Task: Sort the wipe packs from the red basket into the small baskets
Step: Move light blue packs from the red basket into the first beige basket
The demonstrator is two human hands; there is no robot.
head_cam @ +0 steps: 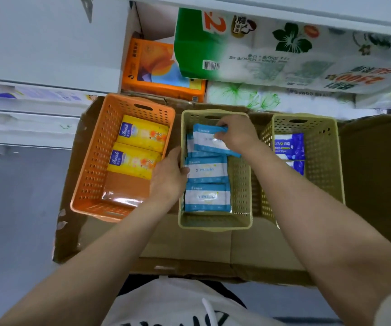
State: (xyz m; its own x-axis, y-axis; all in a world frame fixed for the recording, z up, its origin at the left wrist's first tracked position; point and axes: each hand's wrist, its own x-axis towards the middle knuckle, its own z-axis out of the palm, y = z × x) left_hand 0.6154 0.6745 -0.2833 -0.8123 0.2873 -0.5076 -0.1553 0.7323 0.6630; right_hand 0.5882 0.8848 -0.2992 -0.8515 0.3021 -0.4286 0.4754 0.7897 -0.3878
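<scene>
A person looks down at three small baskets standing side by side on flattened cardboard [189,245]. The right hand [236,135] pinches a blue-and-white wipe pack [209,140], fingers curled round its far end, holding it tilted over the far part of the middle beige basket [241,184]. The left hand [168,175] rests against that basket's left wall, its fingers loosely bent, the fingertips touching the second blue pack [207,169] that lies flat just nearer than the held one; whether it truly grips anything I cannot tell. A third matching pack [207,196] lies nearer still, toward the person.

To the left of the left hand is an orange basket [91,161] holding two yellow packs [140,147] and an orange-brown one [125,191]. To the right of the right hand, a second beige basket [326,165] holds dark blue packs [289,147]. The red basket is not in view.

The step in hand appears to be placing: a blue pack is being laid in with its own kind. The next move likely calls for lowering it flat into the free space at the far end, in line with the row, then letting go without disturbing the packs below.

Beyond the baskets stand large paper-goods bundles [272,50].
</scene>
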